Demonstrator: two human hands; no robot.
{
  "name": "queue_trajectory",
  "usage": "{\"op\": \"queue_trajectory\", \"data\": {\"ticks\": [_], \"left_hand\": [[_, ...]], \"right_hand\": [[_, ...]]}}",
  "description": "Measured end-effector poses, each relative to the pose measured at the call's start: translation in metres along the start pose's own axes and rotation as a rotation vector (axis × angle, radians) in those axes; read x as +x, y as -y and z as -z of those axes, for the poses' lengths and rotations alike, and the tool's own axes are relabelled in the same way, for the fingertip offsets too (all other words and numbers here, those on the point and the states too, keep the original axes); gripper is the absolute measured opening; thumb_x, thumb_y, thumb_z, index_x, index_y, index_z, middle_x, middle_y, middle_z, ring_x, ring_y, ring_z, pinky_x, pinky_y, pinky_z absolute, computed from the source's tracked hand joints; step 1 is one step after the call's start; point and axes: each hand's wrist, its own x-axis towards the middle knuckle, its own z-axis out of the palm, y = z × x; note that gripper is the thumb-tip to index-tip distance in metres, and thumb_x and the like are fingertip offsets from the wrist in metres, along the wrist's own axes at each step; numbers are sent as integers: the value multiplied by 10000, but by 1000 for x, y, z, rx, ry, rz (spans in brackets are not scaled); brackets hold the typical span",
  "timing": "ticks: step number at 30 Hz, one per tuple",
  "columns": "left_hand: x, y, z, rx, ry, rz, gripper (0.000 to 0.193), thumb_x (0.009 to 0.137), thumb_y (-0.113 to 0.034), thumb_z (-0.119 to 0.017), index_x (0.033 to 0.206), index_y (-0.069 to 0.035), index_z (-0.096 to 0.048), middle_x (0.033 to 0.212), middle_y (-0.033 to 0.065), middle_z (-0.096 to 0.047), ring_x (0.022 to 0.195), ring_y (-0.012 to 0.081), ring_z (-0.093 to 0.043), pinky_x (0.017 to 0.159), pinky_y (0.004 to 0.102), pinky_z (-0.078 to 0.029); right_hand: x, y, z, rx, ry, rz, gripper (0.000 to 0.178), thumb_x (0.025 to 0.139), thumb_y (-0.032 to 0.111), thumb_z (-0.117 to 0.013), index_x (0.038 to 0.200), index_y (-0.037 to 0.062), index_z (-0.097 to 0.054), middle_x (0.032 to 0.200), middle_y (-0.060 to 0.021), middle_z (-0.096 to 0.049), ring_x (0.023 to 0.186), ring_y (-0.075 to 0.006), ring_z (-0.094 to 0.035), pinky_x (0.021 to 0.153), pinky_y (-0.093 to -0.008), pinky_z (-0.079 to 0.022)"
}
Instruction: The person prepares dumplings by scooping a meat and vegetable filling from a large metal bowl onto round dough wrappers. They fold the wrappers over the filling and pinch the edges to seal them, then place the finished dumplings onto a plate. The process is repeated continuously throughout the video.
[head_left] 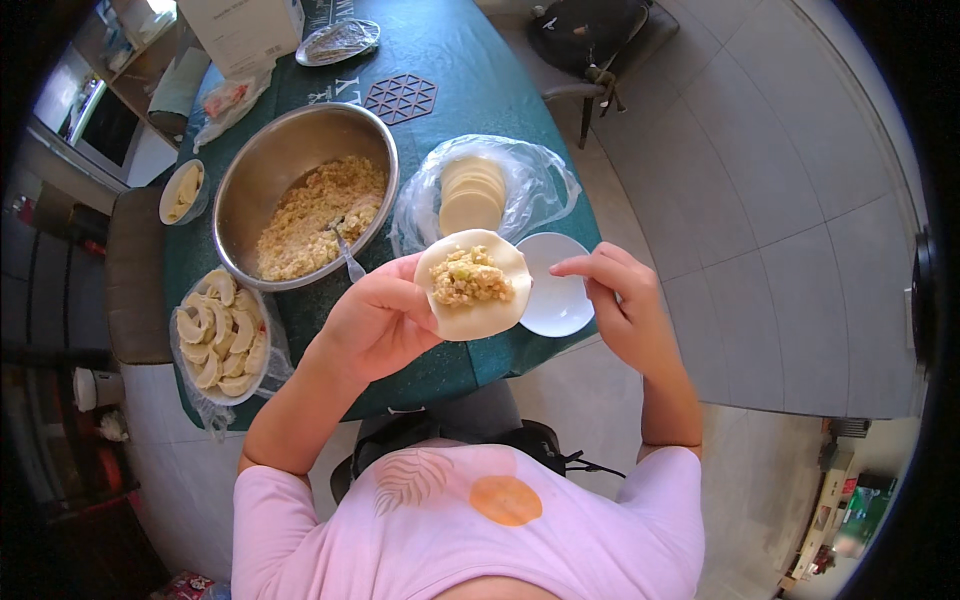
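Note:
A round dumpling wrapper (470, 326) lies across the fingers of my left hand (372, 322), gripped at its left edge by the thumb. A mound of chopped filling (466, 278) sits on the wrapper's middle. My right hand (627, 308) is held over the right edge of a small white bowl (556, 305), index finger stretched out and nothing seen in it. Beyond the left hand stands a big steel bowl (236, 205) of filling, with a spoon (351, 262) leaning in it. Round wrappers (470, 206) are stacked on a clear plastic bag (535, 180) behind the white bowl.
Shaped dumplings (216, 335) fill a dish at the table's left edge. A smaller bowl (196, 203) stands behind them. Farther back are a dark trivet (401, 99), a plastic-covered dish (338, 43) and a white box (245, 35) on the green tablecloth (480, 75).

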Motion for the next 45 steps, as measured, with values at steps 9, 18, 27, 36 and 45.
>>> {"op": "queue_trajectory", "data": {"ticks": [9, 18, 27, 36, 45], "left_hand": [[5, 5, -1, -7, 26, 31, 570, 688, 100, -508, 1251, 98, -419, 1210, 180, -546, 1127, 251, -560, 993, 356, -435], [2, 2, 3, 1, 98, 23, 611, 709, -29, -519, 1289, 102, -382, 1273, 224, -497, 1190, 302, -506, 1040, 402, -372], [-3, -8, -8, -102, 7, 261, 803, 917, -571, -301, 1327, 117, -355, 1330, 238, -459, 1225, 330, -476, 1063, 441, -330], [3, 9, 0, -326, 278, 445, 965, 880, -709, -180, 1277, 140, -412, 1279, 230, -511, 1171, 315, -531, 1011, 423, -402], [-5, 0, -9, -138, 120, 369, 889, 902, -671, -243, 1262, 119, -433, 1238, 183, -550, 1119, 257, -569, 989, 375, -425]], "right_hand": [[-5, 19, -4, 38, 15, 211, 441, 739, -141, -497, 1077, 91, -658, 697, -86, -427, 578, -212, -452, 527, -297, -370], [-7, -23, -29, -501, 209, -116, 437, 743, -67, -530, 1142, 90, -610, 803, -134, -570, 752, -294, -592, 662, -389, -484], [9, -22, 4, -131, 228, -16, 436, 706, -120, -533, 1057, 97, -672, 923, -132, -574, 873, -284, -589, 721, -342, -484], [50, 31, 6, -1, 357, 510, 656, 558, -197, -513, 1056, 193, -689, 1359, -132, -420, 1249, -345, -412, 913, -395, -422], [49, 29, 2, -14, 260, 508, 555, 607, -200, -525, 1019, 138, -681, 1268, -146, -496, 1208, -347, -459, 937, -404, -423]]}}
